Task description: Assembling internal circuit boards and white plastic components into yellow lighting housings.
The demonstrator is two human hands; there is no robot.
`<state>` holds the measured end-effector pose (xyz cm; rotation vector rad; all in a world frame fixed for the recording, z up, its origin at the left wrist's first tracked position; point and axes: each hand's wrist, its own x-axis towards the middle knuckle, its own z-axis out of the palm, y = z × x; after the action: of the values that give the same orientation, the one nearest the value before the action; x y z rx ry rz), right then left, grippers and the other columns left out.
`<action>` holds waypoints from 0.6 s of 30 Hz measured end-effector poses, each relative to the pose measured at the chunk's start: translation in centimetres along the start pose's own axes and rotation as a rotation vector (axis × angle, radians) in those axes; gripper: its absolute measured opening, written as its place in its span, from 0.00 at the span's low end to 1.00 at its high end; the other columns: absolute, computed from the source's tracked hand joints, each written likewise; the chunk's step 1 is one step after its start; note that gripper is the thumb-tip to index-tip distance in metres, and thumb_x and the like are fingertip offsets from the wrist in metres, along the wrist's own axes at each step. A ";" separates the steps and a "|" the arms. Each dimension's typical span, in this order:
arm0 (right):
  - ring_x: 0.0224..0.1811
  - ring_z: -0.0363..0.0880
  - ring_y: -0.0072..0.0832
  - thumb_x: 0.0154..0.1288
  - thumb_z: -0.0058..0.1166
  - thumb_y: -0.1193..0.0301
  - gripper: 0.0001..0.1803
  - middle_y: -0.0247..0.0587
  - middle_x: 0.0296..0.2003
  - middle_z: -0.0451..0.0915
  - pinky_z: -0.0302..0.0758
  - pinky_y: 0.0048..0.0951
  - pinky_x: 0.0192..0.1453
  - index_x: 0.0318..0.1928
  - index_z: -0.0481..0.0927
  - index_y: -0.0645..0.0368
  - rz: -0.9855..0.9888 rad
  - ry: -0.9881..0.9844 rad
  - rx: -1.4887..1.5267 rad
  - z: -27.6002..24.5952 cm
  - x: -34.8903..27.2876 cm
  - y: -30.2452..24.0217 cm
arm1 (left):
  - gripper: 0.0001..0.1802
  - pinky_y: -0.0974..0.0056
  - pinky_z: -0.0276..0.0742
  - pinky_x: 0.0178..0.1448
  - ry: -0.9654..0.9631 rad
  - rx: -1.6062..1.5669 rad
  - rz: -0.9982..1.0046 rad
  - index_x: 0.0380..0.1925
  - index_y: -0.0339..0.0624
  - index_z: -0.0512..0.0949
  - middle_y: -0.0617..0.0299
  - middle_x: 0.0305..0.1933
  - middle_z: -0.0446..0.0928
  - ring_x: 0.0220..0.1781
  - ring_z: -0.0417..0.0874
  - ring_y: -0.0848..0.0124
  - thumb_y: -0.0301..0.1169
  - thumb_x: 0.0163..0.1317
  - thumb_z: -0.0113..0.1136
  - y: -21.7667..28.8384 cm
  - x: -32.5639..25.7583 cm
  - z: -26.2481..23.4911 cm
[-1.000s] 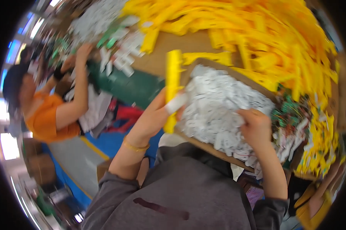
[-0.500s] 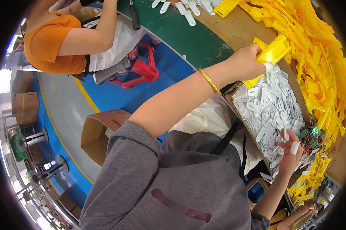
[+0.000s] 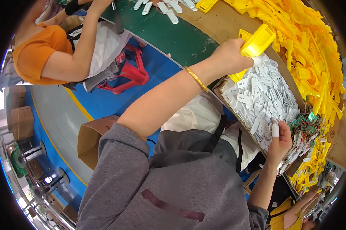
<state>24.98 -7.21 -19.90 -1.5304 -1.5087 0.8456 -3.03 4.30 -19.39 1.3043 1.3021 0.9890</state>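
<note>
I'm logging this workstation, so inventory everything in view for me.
Open rectangular cardboard box: one, brown, right of centre
Small flat plastic pieces: many, white, inside that box
Long plastic piece: one, yellow, above that box
Loose plastic pieces: many, yellow, heaped at right
Wired circuit boards: several, green, beside that heap
Flat tabletop: one, green, top centre
Flat strips: several, white, on tabletop
Slender tool: one, dark, tabletop edge
Nearby worker: one, wearing orange, upper left
Plastic stool: one, red, beside that worker
Another worker: one, wearing yellow, lower right
Open cardboard carton: one, brown, lower left
Left hand: one, white finger cover, gripping the long piece
Right hand: one, white finger cover, at the box's right end
Metal bracelet: one, gold, left wrist
</note>
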 end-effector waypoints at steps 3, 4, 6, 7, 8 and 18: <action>0.46 0.76 0.22 0.65 0.47 0.78 0.07 0.43 0.43 0.80 0.68 0.21 0.54 0.43 0.72 0.64 0.036 0.049 0.104 0.8 0.4 -0.7 | 0.26 0.60 0.76 0.44 0.050 0.275 0.086 0.43 0.37 0.74 0.49 0.36 0.80 0.39 0.82 0.58 0.42 0.47 0.64 0.3 -0.3 0.0; 0.46 0.76 0.22 0.65 0.48 0.77 0.07 0.44 0.44 0.79 0.68 0.20 0.54 0.43 0.72 0.64 -0.014 0.047 0.103 0.8 0.5 -0.9 | 0.23 0.58 0.76 0.43 0.050 0.453 0.118 0.42 0.35 0.71 0.46 0.35 0.79 0.40 0.81 0.55 0.37 0.48 0.60 1.1 -0.8 0.0; 0.44 0.75 0.21 0.65 0.48 0.77 0.06 0.42 0.44 0.79 0.68 0.20 0.52 0.42 0.73 0.64 -0.074 0.055 0.080 0.7 0.5 -0.7 | 0.21 0.57 0.76 0.42 0.042 0.540 0.183 0.41 0.34 0.70 0.46 0.34 0.78 0.40 0.81 0.55 0.34 0.49 0.59 2.6 -1.6 1.2; 0.44 0.75 0.21 0.65 0.48 0.77 0.06 0.42 0.44 0.79 0.68 0.20 0.52 0.42 0.73 0.64 -0.068 0.074 0.077 0.5 0.3 -1.1 | 0.20 0.57 0.76 0.42 0.058 0.629 0.237 0.40 0.33 0.70 0.45 0.33 0.78 0.40 0.81 0.55 0.32 0.49 0.58 3.2 -1.9 1.8; 0.42 0.75 0.20 0.64 0.49 0.77 0.06 0.40 0.42 0.78 0.68 0.19 0.50 0.42 0.73 0.64 -0.071 0.089 0.112 0.5 0.0 -1.8 | 0.17 0.55 0.75 0.42 -0.005 0.617 0.291 0.38 0.31 0.70 0.42 0.38 0.77 0.43 0.80 0.54 0.30 0.49 0.58 3.5 -2.1 2.3; 0.38 0.73 0.28 0.53 0.51 0.82 0.06 0.43 0.36 0.75 0.68 0.24 0.42 0.34 0.73 0.65 -0.312 0.112 -0.331 -1.6 -1.6 -2.2 | 0.10 0.67 0.72 0.49 0.350 -0.119 0.279 0.40 0.32 0.73 0.57 0.40 0.76 0.42 0.77 0.71 0.20 0.58 0.48 -3.0 -10.1 -1.0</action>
<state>25.26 -9.02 -17.32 -1.4875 -1.8075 0.3369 -5.40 -5.88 -21.17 1.2811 1.3153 1.5214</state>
